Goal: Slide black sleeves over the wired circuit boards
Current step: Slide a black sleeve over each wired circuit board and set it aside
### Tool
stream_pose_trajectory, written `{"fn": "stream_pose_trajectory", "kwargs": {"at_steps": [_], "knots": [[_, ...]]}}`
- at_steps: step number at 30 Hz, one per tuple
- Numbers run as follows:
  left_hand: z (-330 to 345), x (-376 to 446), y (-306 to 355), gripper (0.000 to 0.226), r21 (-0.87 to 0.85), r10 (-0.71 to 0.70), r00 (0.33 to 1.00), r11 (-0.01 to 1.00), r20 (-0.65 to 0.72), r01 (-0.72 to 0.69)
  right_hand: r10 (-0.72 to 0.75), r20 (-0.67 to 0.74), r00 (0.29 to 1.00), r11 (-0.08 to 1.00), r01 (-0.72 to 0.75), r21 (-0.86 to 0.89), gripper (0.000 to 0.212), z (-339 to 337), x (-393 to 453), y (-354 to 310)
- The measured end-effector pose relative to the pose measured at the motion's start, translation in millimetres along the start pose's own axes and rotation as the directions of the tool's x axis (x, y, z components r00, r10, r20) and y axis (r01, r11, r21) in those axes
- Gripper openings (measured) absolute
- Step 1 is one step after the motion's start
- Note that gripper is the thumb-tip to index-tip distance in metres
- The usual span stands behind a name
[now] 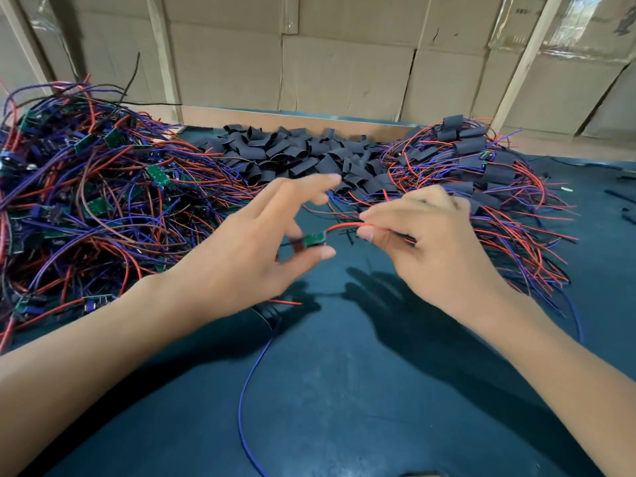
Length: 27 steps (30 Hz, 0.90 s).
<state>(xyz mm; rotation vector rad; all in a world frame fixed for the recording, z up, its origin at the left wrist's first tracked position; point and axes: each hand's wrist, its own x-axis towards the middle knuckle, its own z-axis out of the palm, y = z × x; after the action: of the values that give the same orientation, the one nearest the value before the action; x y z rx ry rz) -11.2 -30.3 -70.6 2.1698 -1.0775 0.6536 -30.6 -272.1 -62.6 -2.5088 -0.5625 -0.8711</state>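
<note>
- While the heap of loose black sleeves (296, 153) lies at the back middle of the dark blue mat (344, 390), work goes on just in front of it, above the mat
- Left hand (247, 256): fingers spread and half curled; a small green circuit board (315, 239) sits between thumb and fingers, blurred, so a firm pinch cannot be confirmed
- Right hand (433, 242): thumb and fingers pinched on the red wire (347, 226) running off the board, probably to keep the leads straight and bunched so a sleeve can be threaded on
- No sleeve on this board yet, by the look of it
- A blue wire (254, 366) trails from below the hands toward the near edge of the mat
- Left of the sleeve heap: tangle of bare wired boards (86, 187), likely the supply
- Right of the heap: sleeved boards (481, 160) with wires fanned out, likely finished stock
- Behind the heap: cardboard boxes (344, 70) stacked as a wall
</note>
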Motion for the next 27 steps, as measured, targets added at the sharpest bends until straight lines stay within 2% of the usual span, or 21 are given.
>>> {"fn": "stream_pose_trajectory", "kwargs": {"at_steps": [2, 5, 8, 11, 13, 14, 17, 18, 21, 23, 26, 27], "knots": [[-4.4, 0.7, -5.8, 0.048, 0.058, -0.051, 0.998, 0.997, -0.032, 0.053, 0.036, -0.035, 0.999, 0.997, -0.038, -0.068, 0.02, -6.0, 1.5, 7.2], [-11.6, 1.8, -14.7, 0.022, 0.17, -0.015, 0.997, 0.985, -0.072, 0.027, 0.116, -0.013, 0.993, 0.983, -0.117, -0.14, 0.014, -14.0, 4.7, 18.1], [-12.6, 3.1, -17.0, 0.018, 0.196, -0.01, 1.0, 0.981, -0.002, 0.01, 0.1, 0.05, 0.994, 0.99, -0.094, -0.11, 0.011, -16.4, 5.0, 19.6], [-7.6, 1.2, -12.1, 0.015, 0.184, 0.034, 0.998, 0.982, 0.044, -0.042, 0.027, 0.164, 0.986, 0.999, -0.03, 0.015, 0.049, -13.9, 1.1, 6.4], [-3.2, 0.4, -5.5, 0.014, 0.143, 0.071, 0.995, 0.986, 0.073, -0.081, -0.01, 0.246, 0.969, 0.989, -0.027, 0.147, 0.062, -7.9, -1.9, -4.0], [-1.3, 0.7, -1.9, 0.014, 0.121, 0.089, 0.992, 0.988, 0.093, -0.1, -0.023, 0.278, 0.96, 0.984, -0.028, 0.179, 0.058, -3.9, -3.8, -7.5], [-3.9, 4.4, 4.6, 0.015, 0.108, 0.129, 0.981, 0.984, 0.146, -0.145, -0.078, 0.329, 0.941, 0.985, 0.022, 0.171, 0.018, 6.7, -6.9, -9.6], [-7.2, 7.8, 3.8, 0.02, 0.132, 0.118, 0.983, 0.982, 0.14, -0.137, -0.066, 0.34, 0.938, 0.985, 0.007, 0.171, 0.017, 9.6, -8.0, -8.3], [-21.7, 27.5, -5.7, 0.036, 0.144, -0.083, 0.99, 0.987, 0.114, 0.066, -0.005, 0.34, 0.94, 0.97, -0.078, 0.23, 0.013, 13.4, -10.5, -6.4], [-29.2, 49.3, -23.7, 0.035, 0.112, -0.227, 0.957, 0.971, 0.182, 0.209, 0.031, 0.296, 0.955, 0.955, -0.116, 0.274, 0.014, 11.7, -11.0, -6.5], [-24.8, 83.8, -59.0, 0.012, 0.204, -0.278, 0.931, 0.951, 0.235, 0.233, 0.071, 0.273, 0.959, 0.941, -0.155, 0.3, 0.014, 6.8, -9.0, -6.0], [-19.2, 94.4, -71.4, 0.013, 0.25, -0.3, 0.928, 0.937, 0.219, 0.244, 0.078, 0.288, 0.954, 0.934, -0.171, 0.313, 0.014, 4.7, -7.9, -6.1]]}}
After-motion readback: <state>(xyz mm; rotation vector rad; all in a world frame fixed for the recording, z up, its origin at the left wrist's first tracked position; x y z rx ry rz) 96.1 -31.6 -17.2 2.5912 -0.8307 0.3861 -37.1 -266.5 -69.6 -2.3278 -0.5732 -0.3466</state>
